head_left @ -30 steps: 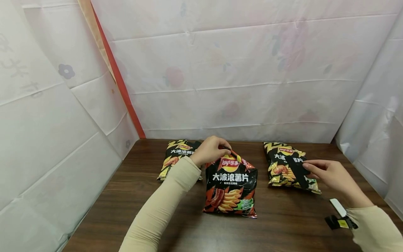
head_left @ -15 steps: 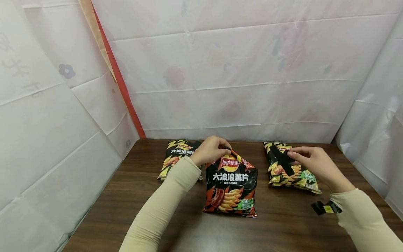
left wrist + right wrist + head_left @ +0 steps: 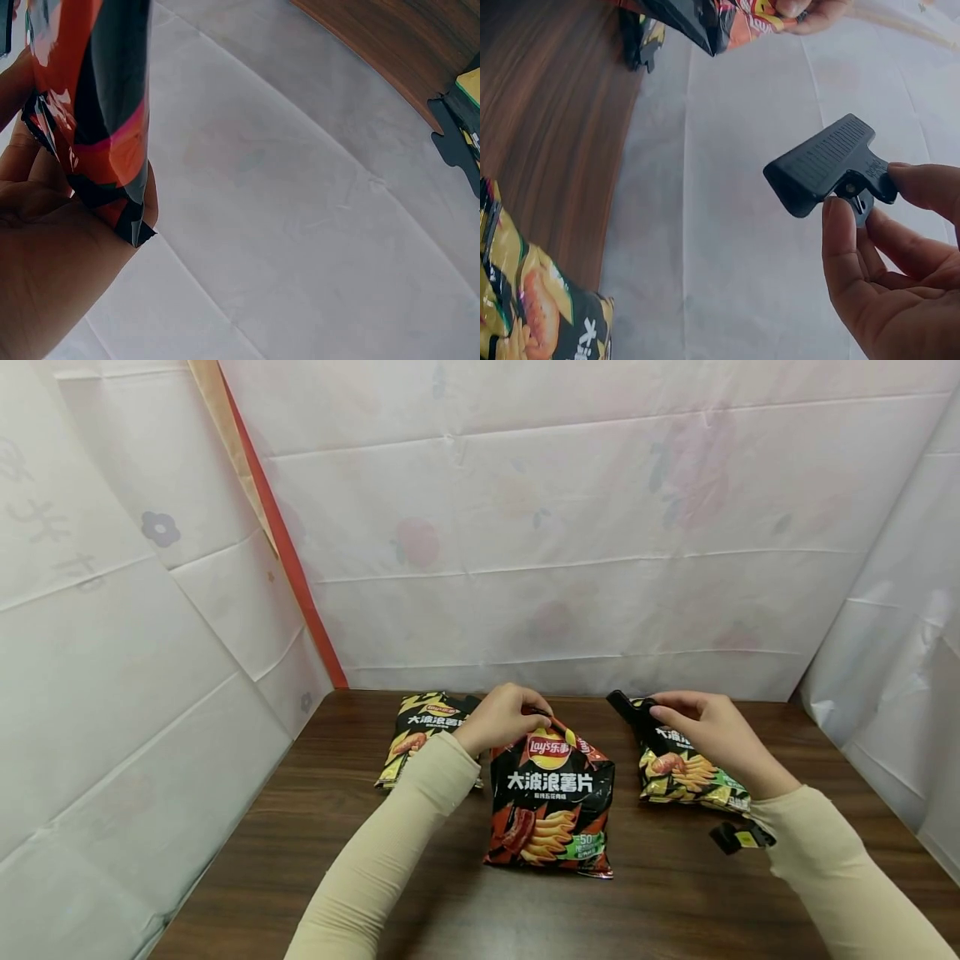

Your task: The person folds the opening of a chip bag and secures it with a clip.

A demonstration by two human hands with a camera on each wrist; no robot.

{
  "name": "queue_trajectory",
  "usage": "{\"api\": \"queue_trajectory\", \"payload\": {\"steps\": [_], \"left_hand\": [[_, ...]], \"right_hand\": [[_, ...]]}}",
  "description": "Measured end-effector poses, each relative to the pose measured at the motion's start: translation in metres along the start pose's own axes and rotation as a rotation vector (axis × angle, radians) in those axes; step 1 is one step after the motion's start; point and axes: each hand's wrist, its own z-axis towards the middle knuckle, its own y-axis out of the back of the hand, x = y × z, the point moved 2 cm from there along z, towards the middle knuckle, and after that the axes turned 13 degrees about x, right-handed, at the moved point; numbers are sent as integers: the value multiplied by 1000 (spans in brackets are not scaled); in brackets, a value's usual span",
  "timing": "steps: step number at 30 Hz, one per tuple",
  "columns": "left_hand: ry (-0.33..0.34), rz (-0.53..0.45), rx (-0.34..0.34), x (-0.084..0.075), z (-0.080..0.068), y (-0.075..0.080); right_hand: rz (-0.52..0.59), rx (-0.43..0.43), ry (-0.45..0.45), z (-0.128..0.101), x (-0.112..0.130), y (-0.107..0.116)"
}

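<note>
Now: left hand [image 3: 498, 717] pinches the red Lay's chip bag [image 3: 551, 802] by its top, upright on the table [image 3: 420, 877]; right hand [image 3: 712, 735], clamped on a black bag clip [image 3: 826, 166], has carried it closer, just right of that pinch.

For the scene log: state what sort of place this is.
Probably a makeshift recording booth: a dark wooden table walled in by taped white floral sheets, with only crisp bags and a black bag clip present.

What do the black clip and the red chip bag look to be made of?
Black clip: looks like matte moulded plastic, with fine ridges along its jaw. Red chip bag: seemingly thin glossy printed film; it crinkles and shows bright glints where the left hand pinches its top.
</note>
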Motion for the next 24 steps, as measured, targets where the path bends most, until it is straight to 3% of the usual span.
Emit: {"api": "queue_trajectory", "payload": {"steps": [13,24], "left_hand": [[2,-10,2,0,-1,0],[1,2,-1,0,-1,0]], "right_hand": [[-32,8,90,18,15,-22],[-39,-38,138,22,17,-42]]}}
